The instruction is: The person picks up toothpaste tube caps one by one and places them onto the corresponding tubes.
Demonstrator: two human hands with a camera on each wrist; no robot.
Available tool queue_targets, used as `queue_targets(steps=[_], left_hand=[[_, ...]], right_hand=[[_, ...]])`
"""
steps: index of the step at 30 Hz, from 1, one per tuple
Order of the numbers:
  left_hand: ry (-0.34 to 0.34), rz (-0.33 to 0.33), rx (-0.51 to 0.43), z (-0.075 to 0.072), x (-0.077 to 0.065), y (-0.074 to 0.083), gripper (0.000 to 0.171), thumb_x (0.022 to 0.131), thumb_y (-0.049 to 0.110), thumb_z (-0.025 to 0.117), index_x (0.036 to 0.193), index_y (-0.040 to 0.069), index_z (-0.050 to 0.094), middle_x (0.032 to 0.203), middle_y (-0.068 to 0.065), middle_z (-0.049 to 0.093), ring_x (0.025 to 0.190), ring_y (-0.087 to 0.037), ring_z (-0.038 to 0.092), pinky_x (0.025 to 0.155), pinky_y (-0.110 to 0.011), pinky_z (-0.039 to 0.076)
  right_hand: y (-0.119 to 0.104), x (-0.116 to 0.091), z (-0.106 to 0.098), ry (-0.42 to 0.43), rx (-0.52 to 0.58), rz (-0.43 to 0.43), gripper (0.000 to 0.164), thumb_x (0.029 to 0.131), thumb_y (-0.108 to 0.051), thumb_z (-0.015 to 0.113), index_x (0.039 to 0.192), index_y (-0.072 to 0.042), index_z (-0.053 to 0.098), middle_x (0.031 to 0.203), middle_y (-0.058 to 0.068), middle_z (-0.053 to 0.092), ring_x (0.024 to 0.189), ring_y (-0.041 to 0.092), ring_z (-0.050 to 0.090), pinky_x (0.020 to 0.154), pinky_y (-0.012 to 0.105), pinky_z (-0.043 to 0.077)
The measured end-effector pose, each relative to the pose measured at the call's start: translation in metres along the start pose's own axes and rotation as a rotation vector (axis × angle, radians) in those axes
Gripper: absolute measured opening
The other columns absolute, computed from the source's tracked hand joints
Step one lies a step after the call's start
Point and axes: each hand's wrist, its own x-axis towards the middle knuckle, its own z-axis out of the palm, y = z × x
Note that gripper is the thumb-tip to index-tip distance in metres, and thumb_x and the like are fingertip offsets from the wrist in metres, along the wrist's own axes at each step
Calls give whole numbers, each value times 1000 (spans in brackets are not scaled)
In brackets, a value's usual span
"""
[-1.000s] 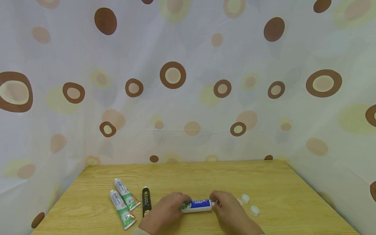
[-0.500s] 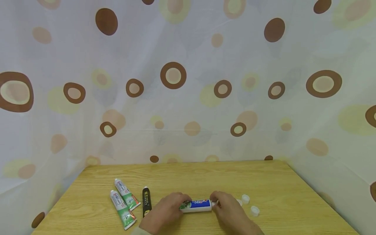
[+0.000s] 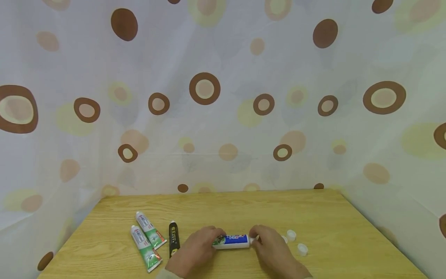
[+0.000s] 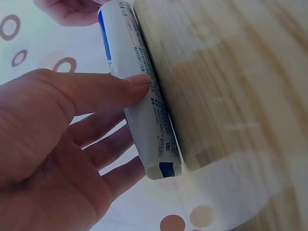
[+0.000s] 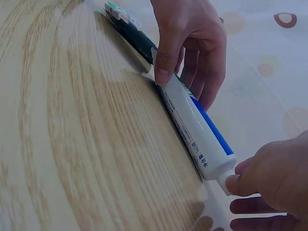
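Observation:
A white, blue and green toothpaste tube [image 3: 234, 241] lies sideways between the two hands, close above or on the table. My left hand [image 3: 198, 246] grips its flat tail end, thumb on the near side and fingers behind, as the left wrist view [image 4: 67, 120] also shows. At the other end my right hand [image 3: 273, 248] pinches the white cap [image 5: 226, 181] between thumb and forefinger. In the right wrist view that hand's other fingers [image 5: 255, 205] extend past the cap. Whether the cap is turning cannot be seen.
Two green and white toothpaste tubes [image 3: 145, 248] lie on the left of the wooden table [image 3: 223, 209], beside a black tube [image 3: 174, 238] partly hidden by my left arm. Several loose white caps [image 3: 302, 249] lie right of my right hand. A patterned curtain [image 3: 223, 128] encloses the table.
Both hands keep hold of the toothpaste tube and its cap. The tube has shifted very slightly; the other tubes and loose caps stay in place.

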Motion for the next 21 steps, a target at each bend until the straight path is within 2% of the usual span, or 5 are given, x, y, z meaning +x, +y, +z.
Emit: queue_targets(steps=[11,21], left_hand=[[-34,-21,-22,0,-2,-1,44,82,-2,71,120,19,66,108,4,67,95,-6,61,88,-29,54],[-22,-24,-12,-2,-3,0,45,81,-2,71,120,21,66,110,4,67,97,-8,62,89,-31,54]], right_hand=[[2,-1,0,-9,12,-27,16,85,0,69,88,-16,67,89,-5,68,77,3,56,65,23,48],[3,0,-2,9,-20,-24,19,84,1,68,87,-17,68,91,-6,69,82,5,60,69,25,51]])
